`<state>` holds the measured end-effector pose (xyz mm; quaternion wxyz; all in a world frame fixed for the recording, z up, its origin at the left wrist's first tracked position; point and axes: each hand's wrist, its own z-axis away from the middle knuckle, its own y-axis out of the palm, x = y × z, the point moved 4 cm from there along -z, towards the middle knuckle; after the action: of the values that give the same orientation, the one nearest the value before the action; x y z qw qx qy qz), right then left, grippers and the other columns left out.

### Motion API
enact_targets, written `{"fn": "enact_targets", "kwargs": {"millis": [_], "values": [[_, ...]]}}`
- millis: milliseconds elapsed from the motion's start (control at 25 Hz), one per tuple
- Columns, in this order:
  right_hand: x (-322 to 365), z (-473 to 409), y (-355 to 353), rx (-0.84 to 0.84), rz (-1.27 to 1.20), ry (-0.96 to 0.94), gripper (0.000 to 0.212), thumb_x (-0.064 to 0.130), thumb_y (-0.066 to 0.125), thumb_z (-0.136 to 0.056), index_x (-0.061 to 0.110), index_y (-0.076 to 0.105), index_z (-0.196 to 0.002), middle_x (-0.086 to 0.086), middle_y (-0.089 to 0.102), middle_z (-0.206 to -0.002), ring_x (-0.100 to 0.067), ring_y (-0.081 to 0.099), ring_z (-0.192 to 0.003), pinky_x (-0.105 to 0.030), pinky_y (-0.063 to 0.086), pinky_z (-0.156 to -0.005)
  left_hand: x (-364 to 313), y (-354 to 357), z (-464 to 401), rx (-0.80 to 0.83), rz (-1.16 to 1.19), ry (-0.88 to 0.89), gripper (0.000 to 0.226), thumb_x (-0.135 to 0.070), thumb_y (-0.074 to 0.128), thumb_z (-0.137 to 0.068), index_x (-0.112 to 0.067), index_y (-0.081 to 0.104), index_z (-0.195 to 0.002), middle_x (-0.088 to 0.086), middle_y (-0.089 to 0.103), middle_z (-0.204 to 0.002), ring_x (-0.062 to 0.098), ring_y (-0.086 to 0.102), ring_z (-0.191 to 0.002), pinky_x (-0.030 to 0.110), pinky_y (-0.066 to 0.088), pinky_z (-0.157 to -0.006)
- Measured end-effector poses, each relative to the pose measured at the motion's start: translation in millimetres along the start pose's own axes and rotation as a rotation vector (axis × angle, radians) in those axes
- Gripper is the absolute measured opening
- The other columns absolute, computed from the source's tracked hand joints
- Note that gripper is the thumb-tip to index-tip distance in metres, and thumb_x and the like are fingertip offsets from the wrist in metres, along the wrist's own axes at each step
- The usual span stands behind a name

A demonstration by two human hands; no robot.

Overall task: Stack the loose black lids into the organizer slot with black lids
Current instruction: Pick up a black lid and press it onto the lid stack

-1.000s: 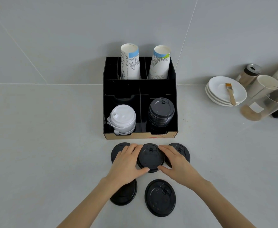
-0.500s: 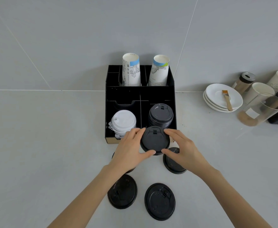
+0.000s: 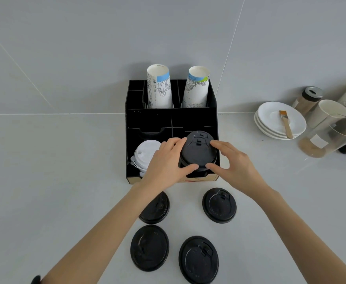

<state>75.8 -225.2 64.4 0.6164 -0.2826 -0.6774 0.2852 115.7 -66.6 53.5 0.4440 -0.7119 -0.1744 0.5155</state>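
Observation:
A black organizer [image 3: 147, 119] stands against the wall. Its front right slot holds a stack of black lids, mostly hidden. My left hand [image 3: 166, 162] and my right hand [image 3: 232, 162] hold one black lid [image 3: 197, 152] between their fingertips, right over that stack. Whether it touches the stack I cannot tell. The front left slot holds white lids [image 3: 145, 154]. Several loose black lids lie on the counter in front: one partly under my left forearm [image 3: 157, 208], one at the right [image 3: 219, 204], and two nearer me [image 3: 149, 248] [image 3: 198, 259].
Two paper cup stacks [image 3: 159, 87] [image 3: 196, 87] stand in the organizer's back slots. At the right are stacked white plates [image 3: 270, 124] with a brush [image 3: 285, 124], a shaker jar [image 3: 309, 99], cups [image 3: 328, 113] and a clear container [image 3: 332, 136].
Both hands lifted the black lid from the counter and carried it away from me, over the organizer's front edge, to the black lid stack in the right slot.

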Motion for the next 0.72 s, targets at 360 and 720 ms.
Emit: {"fn": "enact_targets", "kwargs": {"millis": [360, 720], "values": [[-19.6, -31.9, 2.5, -0.029, 0.018, 0.073, 0.054, 0.020, 0.064, -0.080, 0.012, 0.041, -0.128, -0.005, 0.046, -0.136, -0.019, 0.043, -0.122, -0.009, 0.023, -0.092, 10.4, 9.9, -41.2, 0.041, -0.024, 0.014, 0.068, -0.040, 0.059, -0.079, -0.015, 0.029, -0.135, 0.004, 0.037, -0.137, 0.021, 0.035, -0.122, 0.036, 0.035, -0.099], [-33.6, -44.0, 15.2, -0.004, 0.083, 0.106, 0.054, 0.020, 0.062, -0.081, 0.010, 0.040, -0.129, -0.005, 0.042, -0.139, -0.020, 0.037, -0.125, -0.021, 0.027, -0.100, 22.4, 27.5, -53.0, 0.083, -0.007, -0.019, 0.065, -0.037, 0.058, -0.081, -0.014, 0.029, -0.135, 0.004, 0.037, -0.140, 0.022, 0.036, -0.123, 0.037, 0.035, -0.102]]}}
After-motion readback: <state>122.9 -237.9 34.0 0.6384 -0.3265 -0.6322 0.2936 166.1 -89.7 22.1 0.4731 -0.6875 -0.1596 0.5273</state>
